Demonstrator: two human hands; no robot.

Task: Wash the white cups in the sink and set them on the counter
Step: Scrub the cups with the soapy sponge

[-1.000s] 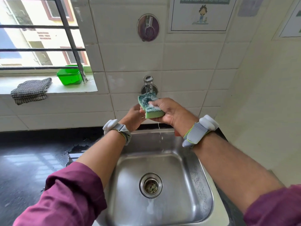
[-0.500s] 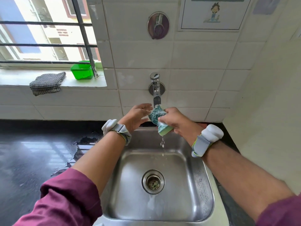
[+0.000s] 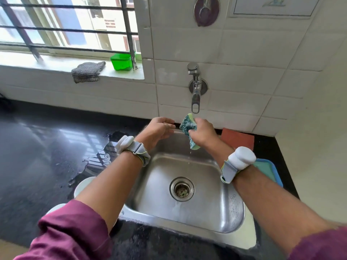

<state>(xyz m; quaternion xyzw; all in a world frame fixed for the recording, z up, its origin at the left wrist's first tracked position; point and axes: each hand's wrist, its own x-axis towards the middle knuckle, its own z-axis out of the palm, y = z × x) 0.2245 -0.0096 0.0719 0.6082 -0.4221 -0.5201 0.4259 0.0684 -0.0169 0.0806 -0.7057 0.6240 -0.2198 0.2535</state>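
Note:
My right hand (image 3: 201,133) grips a green sponge (image 3: 188,126) with a dark scrubbing face, held on edge under the tap (image 3: 195,91) at the back of the steel sink (image 3: 187,212). Water drips from the sponge into the basin, which holds no cups. My left hand (image 3: 159,130) hovers just left of the sponge with loosely curled fingers, holding nothing. Two white cups (image 3: 82,186) stand on the dark counter (image 3: 37,147) left of the sink, mostly hidden behind my left forearm; the nearer cup (image 3: 54,208) shows only a sliver.
A puddle (image 3: 97,158) spreads on the counter left of the sink. A red-brown pad (image 3: 238,139) and a blue-green tray (image 3: 270,169) lie to the right. On the window sill sit a checked cloth (image 3: 87,72) and a green tub (image 3: 122,61).
My right hand lowered the sponge from above the tap spout to just under it and turned it on edge. My view tilted down and back, bringing the cups and the right-side items into sight.

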